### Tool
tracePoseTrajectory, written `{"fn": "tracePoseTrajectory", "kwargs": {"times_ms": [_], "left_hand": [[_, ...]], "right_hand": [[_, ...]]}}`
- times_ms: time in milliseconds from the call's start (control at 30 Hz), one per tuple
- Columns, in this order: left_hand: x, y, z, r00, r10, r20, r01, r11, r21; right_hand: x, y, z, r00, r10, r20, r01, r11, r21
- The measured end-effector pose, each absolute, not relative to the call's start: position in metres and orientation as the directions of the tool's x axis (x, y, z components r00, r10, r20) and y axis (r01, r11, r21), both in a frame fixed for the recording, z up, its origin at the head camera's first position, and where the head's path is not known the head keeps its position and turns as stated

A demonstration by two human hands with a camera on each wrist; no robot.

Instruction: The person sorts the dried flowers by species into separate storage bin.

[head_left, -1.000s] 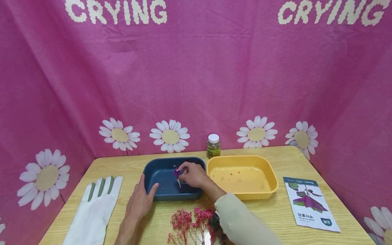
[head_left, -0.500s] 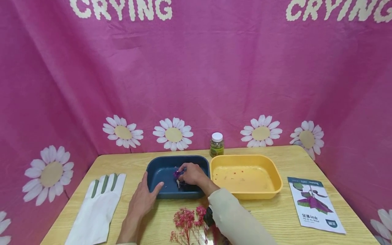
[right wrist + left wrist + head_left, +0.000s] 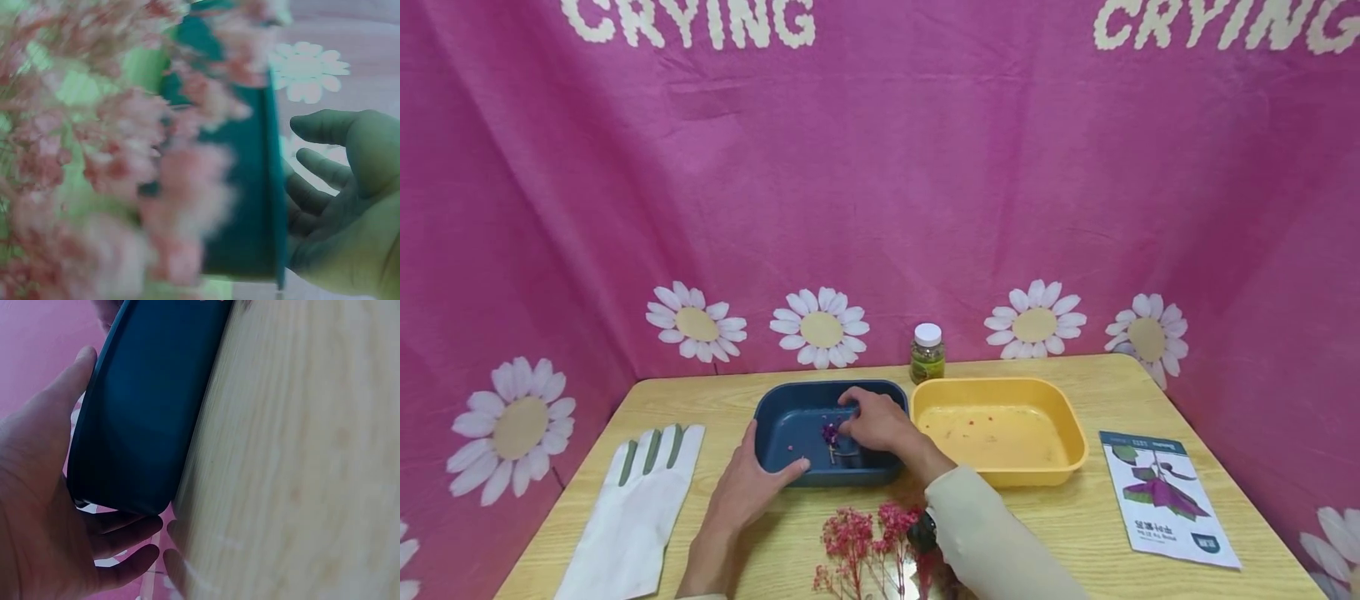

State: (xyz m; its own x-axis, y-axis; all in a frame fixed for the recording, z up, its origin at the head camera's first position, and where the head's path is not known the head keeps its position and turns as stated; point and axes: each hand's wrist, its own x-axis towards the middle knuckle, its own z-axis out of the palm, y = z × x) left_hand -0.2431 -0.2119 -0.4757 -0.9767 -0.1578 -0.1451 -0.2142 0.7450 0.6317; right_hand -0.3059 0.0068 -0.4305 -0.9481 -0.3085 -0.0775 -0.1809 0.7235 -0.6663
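Note:
A dark blue tray [image 3: 790,479] stands on the table, with a small purple dried flower sprig [image 3: 831,434] inside it. My right hand [image 3: 880,421] reaches in over its right half, fingers beside the sprig. In the right wrist view thumb and fingers of this right hand [image 3: 350,187] stand apart, and nothing shows between them. At the tray's near left corner is my left hand [image 3: 741,483], its thumb at the near rim. The left wrist view shows the left hand [image 3: 44,494] against the tray's end, fingers extended. Pink dried flowers [image 3: 848,533] lie in front.
A yellow tray [image 3: 1000,477] with small bits in it adjoins on the right. Behind stands a jar [image 3: 927,354] with a white lid. A white glove [image 3: 628,517] lies left, a seed packet [image 3: 1168,500] right. A pink cloth [image 3: 880,208] hangs around the table.
The right hand's fingers have opened off the purple sprig, which now lies on the tray floor. My left thumb has shifted right along the near rim.

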Motion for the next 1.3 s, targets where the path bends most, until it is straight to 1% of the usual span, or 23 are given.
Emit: {"fn": "tracePoseTrajectory", "kwargs": {"times_ms": [200, 367, 633, 1067, 1300], "left_hand": [[-0.244, -0.212, -0.475, -0.978, -0.152, -0.143, -0.208, 0.729, 0.652], [-0.244, -0.213, -0.476, -0.973, -0.172, -0.156, -0.232, 0.723, 0.651], [-0.242, -0.212, -0.478, -0.980, -0.157, -0.121, -0.198, 0.739, 0.644], [-0.243, -0.211, -0.478, -0.976, -0.165, -0.141, -0.218, 0.732, 0.646], [-0.245, -0.211, -0.480, -0.975, -0.173, -0.136, -0.220, 0.724, 0.654]], "right_hand": [[-0.295, 0.022, -0.419, -0.937, -0.349, -0.024, -0.236, 0.680, -0.694], [-0.284, 0.039, -0.420, -0.926, -0.379, 0.000, -0.264, 0.647, -0.715], [-0.263, 0.061, -0.424, -0.913, -0.404, 0.064, -0.303, 0.563, -0.769], [-0.228, 0.090, -0.436, -0.903, -0.398, 0.160, -0.372, 0.543, -0.753], [-0.213, 0.095, -0.447, -0.892, -0.417, 0.171, -0.385, 0.506, -0.772]]}}
